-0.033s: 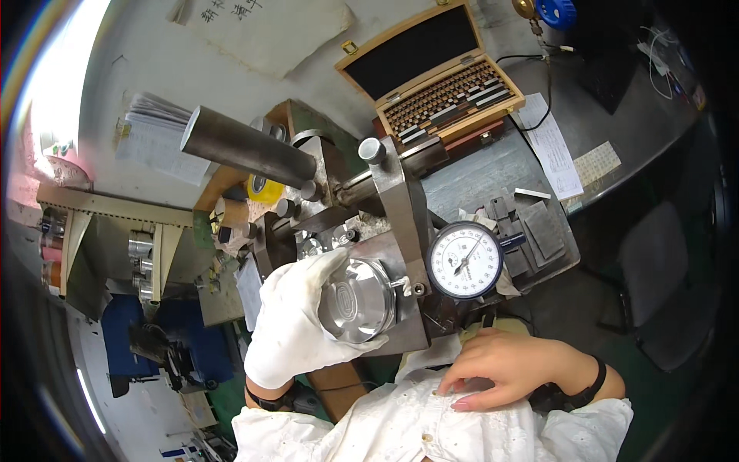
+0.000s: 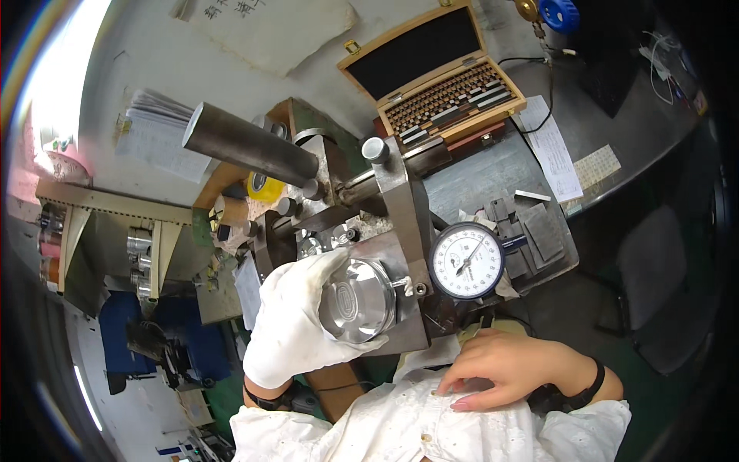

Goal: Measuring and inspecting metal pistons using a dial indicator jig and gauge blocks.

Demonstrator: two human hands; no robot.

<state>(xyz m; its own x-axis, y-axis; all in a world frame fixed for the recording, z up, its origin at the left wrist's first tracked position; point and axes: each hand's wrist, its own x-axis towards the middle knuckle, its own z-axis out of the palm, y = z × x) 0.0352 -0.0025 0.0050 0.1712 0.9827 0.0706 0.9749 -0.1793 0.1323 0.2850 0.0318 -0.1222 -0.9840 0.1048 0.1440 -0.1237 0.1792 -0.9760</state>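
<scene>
My left hand [image 2: 291, 327], in a white glove, wraps round a shiny round metal part [image 2: 359, 301] that looks like a piston. The part sits on the steel plate [image 2: 412, 327] of a measuring stand, and a small pale tip [image 2: 401, 286] meets its right side. Just right of that is a round dial gauge [image 2: 467, 261] with a white face. My bare right hand [image 2: 500, 369] holds nothing; its fingers hang loosely bent and apart over my white shirt. Glove and part hide the far-side fingertips.
A thick steel column [image 2: 250, 144] slants from the stand toward the wall. Behind stands an open wooden case [image 2: 454, 108] of gauge blocks. Metal blocks [image 2: 531, 231] lie at the bench's right. Shelves [image 2: 115, 196] with metal parts are at left; a chair [image 2: 654, 277] is at right.
</scene>
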